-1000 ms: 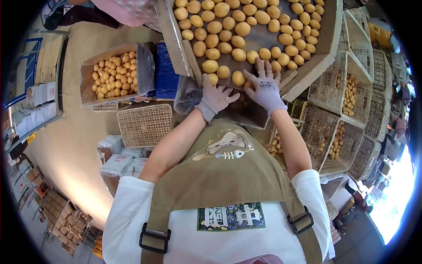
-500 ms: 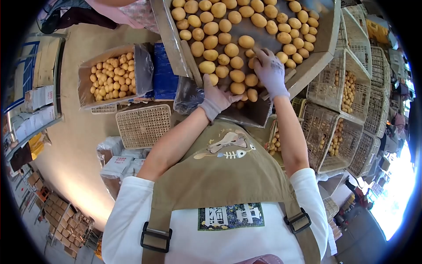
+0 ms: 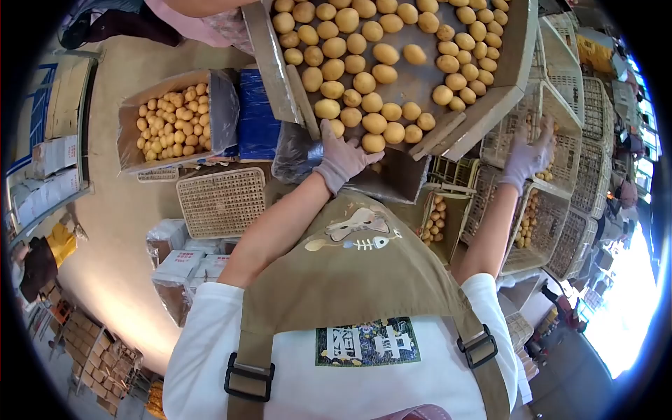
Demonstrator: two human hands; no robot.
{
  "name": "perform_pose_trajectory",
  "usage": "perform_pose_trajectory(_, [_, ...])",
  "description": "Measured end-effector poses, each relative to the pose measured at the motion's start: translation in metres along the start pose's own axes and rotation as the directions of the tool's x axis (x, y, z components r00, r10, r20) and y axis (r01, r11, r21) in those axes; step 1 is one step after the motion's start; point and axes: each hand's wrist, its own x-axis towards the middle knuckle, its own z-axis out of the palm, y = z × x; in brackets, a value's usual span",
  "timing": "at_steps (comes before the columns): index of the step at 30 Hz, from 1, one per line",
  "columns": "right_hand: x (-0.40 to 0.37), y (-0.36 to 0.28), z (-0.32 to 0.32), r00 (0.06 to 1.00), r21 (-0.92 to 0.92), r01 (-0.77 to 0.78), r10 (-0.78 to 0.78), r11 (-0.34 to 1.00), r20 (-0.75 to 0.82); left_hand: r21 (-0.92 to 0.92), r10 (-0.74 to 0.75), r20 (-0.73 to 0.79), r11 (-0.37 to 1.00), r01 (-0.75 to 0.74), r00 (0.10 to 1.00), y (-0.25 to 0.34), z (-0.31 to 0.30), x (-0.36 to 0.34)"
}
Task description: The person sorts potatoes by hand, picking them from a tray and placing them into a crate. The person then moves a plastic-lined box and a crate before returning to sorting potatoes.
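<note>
Many round, yellow-brown, potato-like pieces of produce (image 3: 365, 82) lie on a sloping sorting tray with wooden sides (image 3: 274, 66). At its near lip is my gloved left hand (image 3: 341, 159), fingers apart, touching the lowest pieces. Directly below the lip stands a plastic-lined box (image 3: 395, 180), partly hidden by that hand. My gloved right hand (image 3: 530, 150) is stretched out to the right, over a pale plastic crate (image 3: 570, 157) with similar pieces inside. Its fingers are spread, and I see nothing held in them.
Left of the tray stand a lined box of produce (image 3: 175, 122), a blue box (image 3: 259, 115) and a lattice crate (image 3: 221, 203). Wrapped cartons (image 3: 183, 266) sit lower left. Stacked crates (image 3: 574, 241) fill the right. Another person's arm and pink clothing (image 3: 199, 24) show at the top.
My right hand has left the produce on the tray and moved right, over the crate. My left hand stays at the lip. Some pieces near the lip have shifted.
</note>
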Motion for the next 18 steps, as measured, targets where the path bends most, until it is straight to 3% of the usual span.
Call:
perform_pose_trajectory(1, [0.002, 0.003, -0.003, 0.998, -0.059, -0.016, 0.012, 0.998, -0.061, 0.013, 0.010, 0.008, 1.000, -0.010, 1.000, 0.000, 0.003, 0.002])
perform_pose_trajectory(2, [0.000, 0.000, -0.001, 0.971, 0.011, 0.231, -0.231, 0.973, 0.056, 0.035, 0.004, 0.042, 0.999, -0.005, 0.999, 0.000, -0.003, 0.008])
perform_pose_trajectory(3, [-0.010, -0.013, 0.001, 0.872, 0.106, 0.450, -0.462, 0.887, 0.160, 0.043, 0.006, 0.019, 0.999, -0.006, 1.000, -0.001, 0.000, 0.007])
perform_pose_trajectory(5, [-0.055, -0.062, 0.015, 0.741, 0.338, 0.435, -0.545, 0.835, 0.392, 0.066, 0.015, -0.027, 0.998, -0.013, 1.000, -0.002, 0.004, 0.005])
perform_pose_trajectory(6, [-0.073, -0.086, 0.018, 0.615, 0.253, 0.503, -0.548, 0.827, 0.567, 0.080, 0.021, -0.036, 0.997, -0.018, 0.999, -0.001, 0.004, 0.004])
perform_pose_trajectory(7, [-0.094, -0.078, 0.033, 0.544, 0.284, 0.510, -0.561, 0.812, 0.624, 0.075, 0.022, -0.044, 0.997, -0.018, 0.999, -0.001, 0.005, 0.004])
perform_pose_trajectory(8, [-0.097, -0.074, 0.046, 0.344, 0.214, 0.439, -0.383, 0.873, 0.857, 0.067, 0.022, -0.054, 0.998, -0.018, 0.998, 0.000, 0.005, 0.003])
perform_pose_trajectory(9, [-0.073, -0.088, 0.048, 0.173, 0.195, 0.372, -0.274, 0.907, 0.946, 0.058, 0.022, -0.064, 0.998, -0.019, 0.998, 0.000, 0.005, 0.002])
perform_pose_trajectory(11, [-0.043, -0.090, 0.055, 0.445, 0.165, 0.025, -0.159, 0.986, 0.882, 0.064, 0.004, -0.026, 0.998, -0.003, 1.000, 0.002, 0.004, 0.000])
perform_pose_trajectory(13, [0.000, -0.104, 0.069, 0.666, 0.155, 0.114, -0.191, 0.981, 0.721, 0.054, -0.001, 0.005, 0.999, 0.001, 1.000, 0.001, 0.002, 0.002])
perform_pose_trajectory(14, [0.011, -0.101, 0.093, 0.711, 0.194, 0.127, -0.225, 0.973, 0.666, 0.046, 0.001, 0.012, 0.999, -0.002, 1.000, 0.001, -0.002, 0.004])
perform_pose_trajectory(15, [0.021, -0.098, 0.120, 0.753, 0.234, 0.138, -0.256, 0.962, 0.607, 0.039, 0.005, 0.017, 0.999, -0.006, 1.000, 0.001, -0.005, 0.004])
perform_pose_trajectory(17, [0.018, -0.089, 0.168, 0.670, 0.129, 0.240, -0.260, 0.962, 0.695, 0.049, 0.014, -0.008, 0.999, -0.014, 1.000, 0.000, -0.002, 0.000])
perform_pose_trajectory(18, [0.022, -0.116, 0.147, 0.556, -0.007, 0.226, -0.123, 0.974, 0.822, 0.043, 0.013, -0.004, 0.999, -0.013, 1.000, 0.000, -0.004, -0.001])
